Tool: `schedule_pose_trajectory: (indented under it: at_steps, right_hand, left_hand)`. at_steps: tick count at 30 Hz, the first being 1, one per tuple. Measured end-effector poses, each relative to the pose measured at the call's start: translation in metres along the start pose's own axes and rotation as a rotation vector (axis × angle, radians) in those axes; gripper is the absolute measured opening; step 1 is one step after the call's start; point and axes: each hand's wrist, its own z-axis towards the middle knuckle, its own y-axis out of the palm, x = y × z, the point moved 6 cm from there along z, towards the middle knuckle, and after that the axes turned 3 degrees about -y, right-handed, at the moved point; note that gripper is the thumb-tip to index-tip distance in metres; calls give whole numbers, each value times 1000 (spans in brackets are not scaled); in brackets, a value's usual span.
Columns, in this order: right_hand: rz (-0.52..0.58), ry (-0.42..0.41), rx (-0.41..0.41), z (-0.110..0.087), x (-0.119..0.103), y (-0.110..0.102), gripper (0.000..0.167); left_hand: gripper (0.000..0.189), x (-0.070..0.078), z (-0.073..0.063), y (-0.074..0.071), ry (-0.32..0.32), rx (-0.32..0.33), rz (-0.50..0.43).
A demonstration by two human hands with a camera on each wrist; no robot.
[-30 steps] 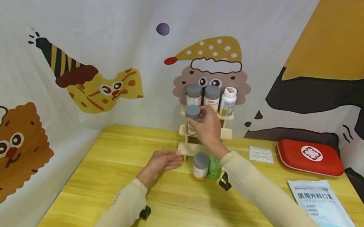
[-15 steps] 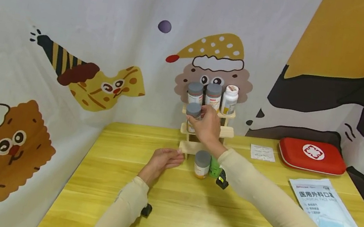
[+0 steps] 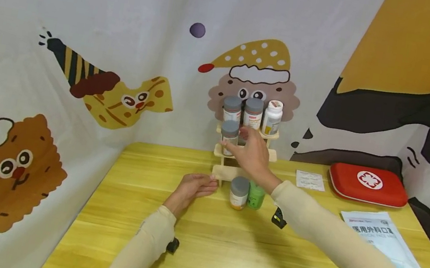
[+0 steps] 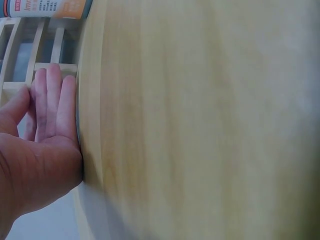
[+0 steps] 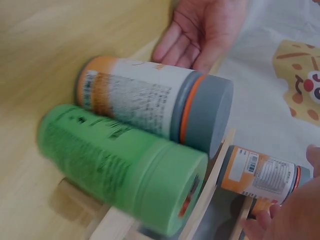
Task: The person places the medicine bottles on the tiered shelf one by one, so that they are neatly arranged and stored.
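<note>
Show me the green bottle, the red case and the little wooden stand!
Green bottle (image 5: 115,161), right wrist view: its printed side.
Red case (image 3: 369,183), head view: middle of its lid.
Wooden stand (image 3: 227,173), head view: its bare lowest shelf.

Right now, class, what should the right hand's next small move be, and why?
Probably to ease the right hand gently back: the grey-lidded bottle at its fingers appears to stand upright on the middle shelf, while another grey-lidded bottle and a green container stand on the table.
</note>
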Motion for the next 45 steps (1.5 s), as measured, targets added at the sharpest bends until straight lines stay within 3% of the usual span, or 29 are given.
schedule_pose_trajectory:
  at_steps: [13,28,37,45]
  right_hand:
    - [91,-38,-154,-37,19,-25,70]
    - [183,9,-274,-86,76,-36,65]
    - [151,-20,-288,-94,88,-34,71]
    - [172,31,-305,-102,97,-27,71]
  left_hand:
    - [33,-1,2,-3,-10,8,-28]
    - [35,0,2,-2,-19,6,-9]
    - [35,1,2,-2,-11,6,-10]
    - [34,0,2,-2,-23,6,-24]
